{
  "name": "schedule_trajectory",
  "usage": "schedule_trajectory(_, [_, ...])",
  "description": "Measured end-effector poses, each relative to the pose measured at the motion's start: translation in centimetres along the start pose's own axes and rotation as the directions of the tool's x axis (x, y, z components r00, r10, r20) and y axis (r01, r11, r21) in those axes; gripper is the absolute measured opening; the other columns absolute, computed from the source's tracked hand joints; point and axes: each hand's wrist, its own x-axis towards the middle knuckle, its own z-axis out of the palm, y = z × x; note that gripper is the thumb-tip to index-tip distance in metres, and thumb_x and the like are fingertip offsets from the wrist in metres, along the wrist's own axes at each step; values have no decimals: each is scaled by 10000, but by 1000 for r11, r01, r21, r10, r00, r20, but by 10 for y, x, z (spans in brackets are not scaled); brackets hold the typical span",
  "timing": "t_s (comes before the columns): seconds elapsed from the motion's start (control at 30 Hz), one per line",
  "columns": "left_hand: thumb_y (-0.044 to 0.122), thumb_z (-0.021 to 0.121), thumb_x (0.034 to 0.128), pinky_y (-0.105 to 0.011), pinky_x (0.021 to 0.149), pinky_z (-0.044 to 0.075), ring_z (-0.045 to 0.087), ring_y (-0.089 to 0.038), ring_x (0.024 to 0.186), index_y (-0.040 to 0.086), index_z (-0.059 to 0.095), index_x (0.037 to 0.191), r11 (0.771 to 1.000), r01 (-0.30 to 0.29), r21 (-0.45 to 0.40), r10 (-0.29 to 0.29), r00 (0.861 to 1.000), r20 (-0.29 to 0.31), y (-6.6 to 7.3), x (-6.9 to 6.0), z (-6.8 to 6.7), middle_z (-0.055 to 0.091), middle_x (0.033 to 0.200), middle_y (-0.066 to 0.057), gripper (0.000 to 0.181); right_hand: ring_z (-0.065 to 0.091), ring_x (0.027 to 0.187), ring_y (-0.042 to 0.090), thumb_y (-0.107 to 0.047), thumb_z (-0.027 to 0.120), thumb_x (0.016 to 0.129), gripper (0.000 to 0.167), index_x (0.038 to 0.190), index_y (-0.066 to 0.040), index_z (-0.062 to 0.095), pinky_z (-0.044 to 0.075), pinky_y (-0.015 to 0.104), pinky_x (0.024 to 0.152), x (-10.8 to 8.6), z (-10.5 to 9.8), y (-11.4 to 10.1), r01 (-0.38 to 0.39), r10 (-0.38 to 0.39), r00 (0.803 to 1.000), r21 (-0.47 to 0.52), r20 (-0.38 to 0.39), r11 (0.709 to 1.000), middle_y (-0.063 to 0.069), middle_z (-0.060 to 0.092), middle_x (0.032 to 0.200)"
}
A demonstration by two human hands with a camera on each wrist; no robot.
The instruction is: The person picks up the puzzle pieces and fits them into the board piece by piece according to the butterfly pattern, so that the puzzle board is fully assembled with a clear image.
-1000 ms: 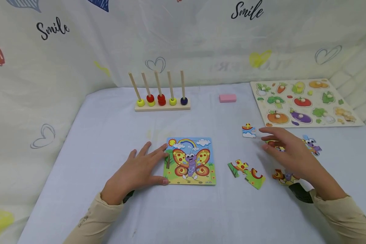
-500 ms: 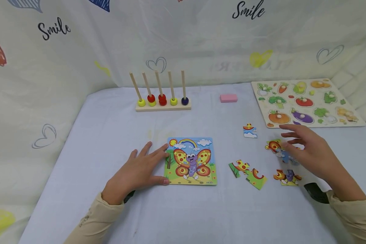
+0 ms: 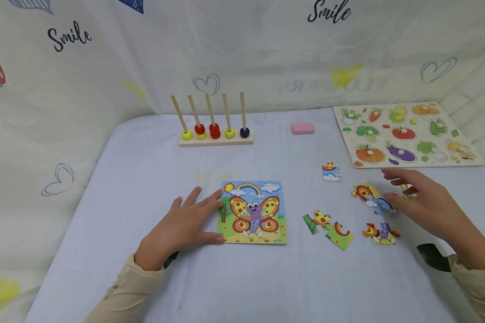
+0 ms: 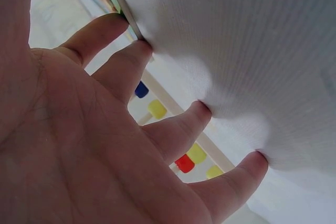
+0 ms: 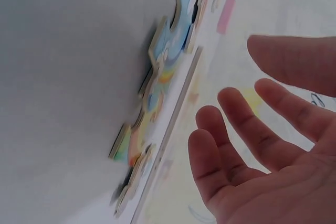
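Note:
A square butterfly picture puzzle (image 3: pixel 253 213) lies flat on the table. My left hand (image 3: pixel 178 226) rests at its left edge, fingers spread, with the thumb and some fingertips touching it. My right hand (image 3: pixel 432 204) hovers over the loose puzzle pieces on the right, fingers loosely bent and nothing between them. Just left of its thumb lies a blue piece (image 3: pixel 379 205) beside a red-and-green wing piece (image 3: pixel 362 191). Another piece (image 3: pixel 408 190) is partly hidden behind the fingers. Nearer me is a purple-and-orange piece (image 3: pixel 381 234). The right wrist view shows several pieces (image 5: pixel 170 45) below the hand.
Green-and-red pieces (image 3: pixel 338 235) lie right of the puzzle, a cloud piece (image 3: pixel 331 172) farther back. A pink block (image 3: pixel 303 128), a bead stacker (image 3: pixel 216 140) with upright pegs and a vegetable knob board (image 3: pixel 408 134) stand along the back by the curtain.
My right hand has moved to the right, away from the cloud piece, uncovering the wing piece, the blue piece and the purple-and-orange piece. My left hand has stayed at the puzzle's edge.

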Motion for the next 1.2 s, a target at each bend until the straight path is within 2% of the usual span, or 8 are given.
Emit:
schedule_trajectory(0.1, [557, 848, 885, -800, 1157, 211, 153, -470, 1602, 225, 506, 1588, 1000, 3, -1, -3, 1000, 2, 0, 0, 0, 272, 1761, 45, 850, 527, 1194, 508, -97, 772, 997, 580, 1493, 44, 506, 433, 311, 830, -1, -2, 4, -8, 9, 999, -36, 36, 999, 319, 589, 1380])
schedule_trajectory(0.27, [554, 848, 886, -803, 1159, 199, 147, -476, 1602, 227, 504, 1591, 1000, 10, -12, -10, 1000, 9, 1, -1, -1, 265, 1763, 46, 849, 468, 1191, 555, -168, 829, 961, 529, 1356, 99, 600, 442, 634, 851, -2, -1, 11, -8, 14, 997, -84, 79, 996, 356, 591, 1308])
schedule_trajectory(0.4, [549, 851, 886, -801, 1164, 192, 140, -476, 1604, 224, 504, 1595, 1000, 15, -17, -15, 1000, 12, 1, -1, -1, 263, 1764, 43, 854, 377, 1185, 610, -221, 872, 921, 479, 1218, 104, 682, 392, 703, 864, -2, 3, 14, -7, 18, 995, -111, 96, 994, 350, 575, 1232])
schedule_trajectory(0.7, [552, 852, 885, -800, 1160, 206, 147, -471, 1604, 220, 510, 1591, 1000, 4, -12, -4, 1000, 0, 0, 0, 0, 272, 1761, 44, 852, 325, 1171, 594, -275, 885, 901, 475, 1135, 102, 715, 405, 659, 826, -3, 6, 14, -21, 41, 990, -143, 137, 989, 299, 550, 1209])
schedule_trajectory(0.9, [553, 852, 884, -799, 1159, 211, 147, -468, 1605, 222, 510, 1591, 1000, 0, -9, 0, 1000, 1, 0, 1, 1, 272, 1760, 48, 852, 323, 1155, 595, -250, 885, 905, 499, 1159, 97, 631, 389, 684, 843, -3, 5, 16, -24, 47, 986, -145, 157, 989, 293, 554, 1163])
schedule_trajectory(1.0, [556, 851, 884, -797, 1160, 212, 146, -466, 1605, 221, 510, 1592, 1000, 1, -5, -1, 1000, 4, 0, 2, 1, 273, 1761, 42, 855, 386, 1118, 562, -212, 878, 907, 488, 1172, 77, 588, 407, 679, 849, -2, 5, 16, -22, 44, 984, -132, 171, 991, 283, 602, 1128])
schedule_trajectory(1.1, [558, 851, 882, -796, 1161, 214, 144, -465, 1606, 221, 509, 1594, 1000, 4, 0, -4, 1000, 6, 0, 2, 1, 270, 1762, 40, 859, 494, 1053, 483, -183, 858, 921, 457, 1183, 55, 569, 462, 621, 832, -1, 4, 16, -26, 49, 982, -120, 184, 992, 246, 647, 1098])
schedule_trajectory(1.2, [558, 852, 881, -796, 1161, 213, 141, -469, 1605, 222, 509, 1593, 1000, 7, -3, -7, 1000, 8, 0, 2, 1, 269, 1762, 36, 858, 584, 982, 380, -145, 832, 942, 393, 1187, 28, 577, 521, 493, 786, -1, 3, 15, -25, 43, 982, -102, 182, 994, 191, 676, 1072])
